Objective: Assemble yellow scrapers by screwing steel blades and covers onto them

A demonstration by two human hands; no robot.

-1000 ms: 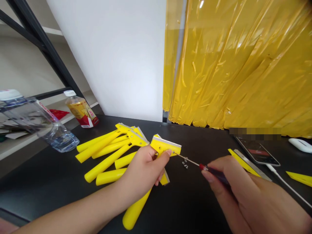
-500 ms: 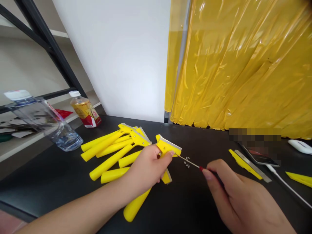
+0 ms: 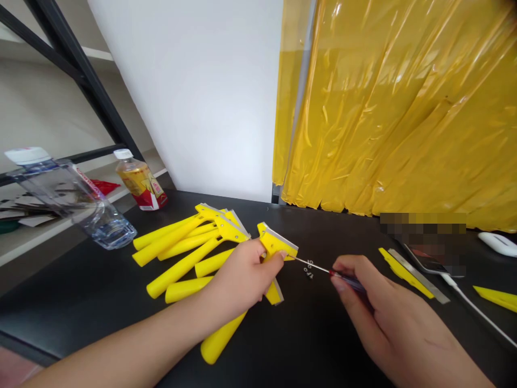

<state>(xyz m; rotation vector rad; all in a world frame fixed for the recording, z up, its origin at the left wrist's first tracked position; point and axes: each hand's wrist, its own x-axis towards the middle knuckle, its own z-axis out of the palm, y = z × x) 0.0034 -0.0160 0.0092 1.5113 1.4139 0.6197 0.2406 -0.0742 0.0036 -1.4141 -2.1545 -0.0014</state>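
My left hand (image 3: 252, 269) grips a yellow scraper (image 3: 274, 242) by its head, thumb near the end of the blade side. In my right hand (image 3: 375, 302) is a screwdriver (image 3: 313, 264) with a red and dark handle, its thin shaft reaching left to the scraper head beside my left thumb. The tip is too small to make out. Small screws (image 3: 309, 269) lie on the black table just beyond the shaft. Several yellow scrapers (image 3: 181, 269) are piled left of my left hand, and part of another scraper head (image 3: 275, 292) shows beneath it.
Two bottles, a clear one (image 3: 109, 223) and a red-gold one (image 3: 141, 183), stand at the left. On the right of the table (image 3: 315, 334) lie a yellow piece with a metal blade (image 3: 420, 277), a phone (image 3: 430, 261) with a white cable, a white case (image 3: 496, 243) and another yellow piece (image 3: 495, 297).
My right fingers have shifted slightly up and left along the screwdriver, and more of its dark handle shows. The held scraper has moved a little to the left.
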